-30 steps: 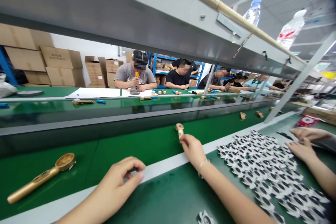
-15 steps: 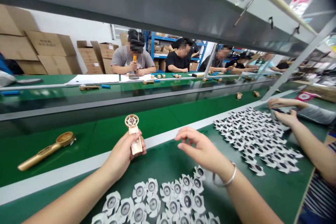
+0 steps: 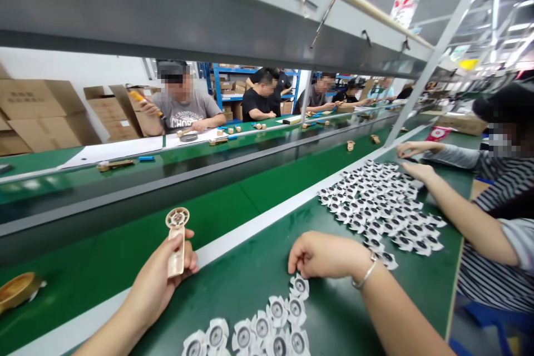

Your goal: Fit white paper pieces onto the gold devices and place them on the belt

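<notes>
My left hand (image 3: 161, 278) grips a small beige fan body (image 3: 177, 239) by its handle, held upright over the green table (image 3: 246, 283), its round grille head at the top. My right hand (image 3: 323, 255), with a silver bracelet at the wrist, is curled with its fingertips down on the topmost piece of a cluster of white fan blades (image 3: 267, 325). Whether a blade is pinched between the fingers is hidden.
A green conveyor belt (image 3: 233, 206) runs past the table, carrying a gold handle part (image 3: 16, 289) at left and small parts farther on. A co-worker's hands (image 3: 417, 169) rest by a large spread of blades (image 3: 375, 206). Several people sit across the line.
My right hand has dropped from open in the air onto the blade cluster and curled shut. My left hand keeps the fan body, now lower. The view has swung right.
</notes>
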Tool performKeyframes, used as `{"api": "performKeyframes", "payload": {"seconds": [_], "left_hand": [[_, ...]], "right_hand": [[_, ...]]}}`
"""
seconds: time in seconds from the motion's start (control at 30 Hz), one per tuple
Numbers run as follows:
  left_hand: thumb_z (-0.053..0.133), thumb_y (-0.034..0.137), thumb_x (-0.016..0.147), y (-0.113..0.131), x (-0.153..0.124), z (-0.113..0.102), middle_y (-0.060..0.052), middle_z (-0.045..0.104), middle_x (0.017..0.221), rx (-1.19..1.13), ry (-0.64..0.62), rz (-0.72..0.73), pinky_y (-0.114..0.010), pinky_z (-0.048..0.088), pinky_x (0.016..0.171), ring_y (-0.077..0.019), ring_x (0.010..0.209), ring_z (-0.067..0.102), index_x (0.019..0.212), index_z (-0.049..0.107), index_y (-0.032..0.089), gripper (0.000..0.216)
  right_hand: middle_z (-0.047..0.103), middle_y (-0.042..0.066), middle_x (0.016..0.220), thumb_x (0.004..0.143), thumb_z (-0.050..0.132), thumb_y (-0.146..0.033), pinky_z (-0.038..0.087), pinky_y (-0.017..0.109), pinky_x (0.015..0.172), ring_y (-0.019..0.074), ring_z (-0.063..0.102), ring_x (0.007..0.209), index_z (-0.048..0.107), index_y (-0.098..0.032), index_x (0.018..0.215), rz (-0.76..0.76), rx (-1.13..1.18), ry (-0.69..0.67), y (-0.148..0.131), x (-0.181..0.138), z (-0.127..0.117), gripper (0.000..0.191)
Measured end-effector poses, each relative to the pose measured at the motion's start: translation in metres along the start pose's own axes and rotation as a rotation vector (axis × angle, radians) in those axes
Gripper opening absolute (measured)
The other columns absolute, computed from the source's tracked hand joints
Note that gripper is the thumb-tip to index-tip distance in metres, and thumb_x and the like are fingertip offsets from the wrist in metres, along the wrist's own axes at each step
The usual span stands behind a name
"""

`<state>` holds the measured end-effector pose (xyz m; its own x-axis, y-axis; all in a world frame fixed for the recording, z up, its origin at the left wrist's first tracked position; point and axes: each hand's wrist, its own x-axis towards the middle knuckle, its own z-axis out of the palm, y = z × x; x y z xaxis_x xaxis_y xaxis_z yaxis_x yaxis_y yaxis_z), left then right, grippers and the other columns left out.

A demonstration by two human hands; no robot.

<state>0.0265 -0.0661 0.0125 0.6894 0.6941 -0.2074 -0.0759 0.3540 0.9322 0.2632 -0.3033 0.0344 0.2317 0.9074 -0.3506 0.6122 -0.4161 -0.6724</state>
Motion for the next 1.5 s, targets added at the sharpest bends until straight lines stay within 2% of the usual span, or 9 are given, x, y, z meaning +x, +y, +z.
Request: {"api": "performKeyframes", "payload": {"seconds": [0.3, 0.43, 0.53, 0.63, 0.7, 0.83, 1.0, 1.17, 1.5], "left_hand": [[0.063, 0.05, 0.082, -0.001, 0.002, -0.001, 0.002, 0.05, 0.061, 0.051, -0.036, 0.015, -0.023, 0.047, 0.056, -0.0153, 0.062, 0.052, 0.099, 0.058, 0.02, 0.035], [0.074, 0.046, 0.074, 0.001, 0.001, 0.001, 0.0, 0.057, 0.075, 0.094, 0.024, -0.016, -0.022, 0.05, 0.062, -0.0136, 0.069, 0.056, 0.095, 0.057, 0.019, 0.038], [0.076, 0.042, 0.071, 0.005, 0.0, 0.002, 0.001, 0.057, 0.079, 0.125, 0.039, -0.02, -0.023, 0.051, 0.066, -0.0124, 0.07, 0.057, 0.098, 0.056, 0.019, 0.041], [0.071, 0.042, 0.072, 0.004, -0.003, 0.004, 0.004, 0.051, 0.069, 0.194, -0.004, 0.02, -0.02, 0.043, 0.052, -0.0102, 0.056, 0.049, 0.104, 0.055, 0.019, 0.043], [0.066, 0.044, 0.074, 0.001, -0.005, 0.005, 0.006, 0.046, 0.064, 0.272, -0.077, 0.024, -0.019, 0.036, 0.045, -0.0086, 0.048, 0.041, 0.104, 0.053, 0.019, 0.041], [0.056, 0.049, 0.083, -0.008, -0.013, 0.01, 0.007, 0.04, 0.06, 0.458, -0.239, 0.04, -0.019, 0.031, 0.045, -0.0069, 0.045, 0.034, 0.092, 0.048, 0.019, 0.032], [0.049, 0.046, 0.089, -0.009, -0.028, 0.019, 0.006, 0.038, 0.063, 0.556, -0.294, 0.058, -0.019, 0.029, 0.048, -0.0081, 0.051, 0.035, 0.092, 0.047, 0.018, 0.028], [0.045, 0.037, 0.094, -0.007, -0.036, 0.024, 0.005, 0.039, 0.065, 0.647, -0.343, 0.112, -0.02, 0.029, 0.051, -0.0095, 0.056, 0.037, 0.099, 0.051, 0.019, 0.02], [0.042, 0.025, 0.095, 0.005, -0.053, 0.035, 0.003, 0.051, 0.084, 0.825, -0.366, 0.253, -0.025, 0.034, 0.068, -0.012, 0.074, 0.043, 0.097, 0.05, 0.021, 0.009]], "right_hand": [[0.069, -0.002, 0.067, 0.067, 0.069, -0.014, 0.036, 0.018, 0.051, 0.011, 0.055, 0.059, 0.08, -0.019, 0.078, -0.047, 0.068, -0.057, 0.0, 0.002, -0.006, 0.016], [0.065, -0.001, 0.063, 0.069, 0.063, -0.01, 0.035, 0.02, 0.052, 0.0117, 0.051, 0.057, 0.074, -0.016, 0.071, -0.088, 0.124, 0.084, 0.002, 0.004, -0.009, 0.013], [0.064, 0.001, 0.074, 0.076, 0.058, -0.012, 0.04, 0.022, 0.063, 0.0139, 0.055, 0.068, 0.068, -0.016, 0.075, -0.161, 0.231, 0.25, -0.005, 0.006, -0.008, 0.01], [0.064, 0.002, 0.083, 0.085, 0.054, -0.023, 0.045, 0.026, 0.073, 0.0163, 0.062, 0.079, 0.06, -0.017, 0.086, -0.241, 0.421, 0.324, -0.023, 0.012, 0.005, 0.008], [0.062, 0.002, 0.082, 0.089, 0.05, -0.033, 0.049, 0.029, 0.072, 0.0174, 0.066, 0.075, 0.054, -0.018, 0.092, -0.279, 0.567, 0.327, -0.038, 0.018, 0.021, 0.016], [0.059, 0.001, 0.073, 0.087, 0.054, -0.042, 0.049, 0.027, 0.061, 0.0142, 0.063, 0.059, 0.053, -0.017, 0.091, -0.333, 0.78, 0.338, -0.059, 0.031, 0.051, 0.026], [0.058, -0.001, 0.075, 0.088, 0.063, -0.037, 0.043, 0.021, 0.061, 0.008, 0.055, 0.06, 0.058, -0.016, 0.094, -0.398, 0.937, 0.416, -0.066, 0.027, 0.068, 0.022], [0.056, -0.005, 0.07, 0.092, 0.062, -0.033, 0.039, 0.02, 0.058, 0.0079, 0.049, 0.058, 0.051, -0.02, 0.11, -0.404, 0.996, 0.406, -0.067, 0.019, 0.072, 0.025], [0.056, -0.007, 0.066, 0.092, 0.06, -0.026, 0.039, 0.019, 0.058, 0.0066, 0.051, 0.056, 0.048, -0.02, 0.104, -0.309, 0.98, 0.312, -0.073, 0.014, 0.077, 0.018]]}}
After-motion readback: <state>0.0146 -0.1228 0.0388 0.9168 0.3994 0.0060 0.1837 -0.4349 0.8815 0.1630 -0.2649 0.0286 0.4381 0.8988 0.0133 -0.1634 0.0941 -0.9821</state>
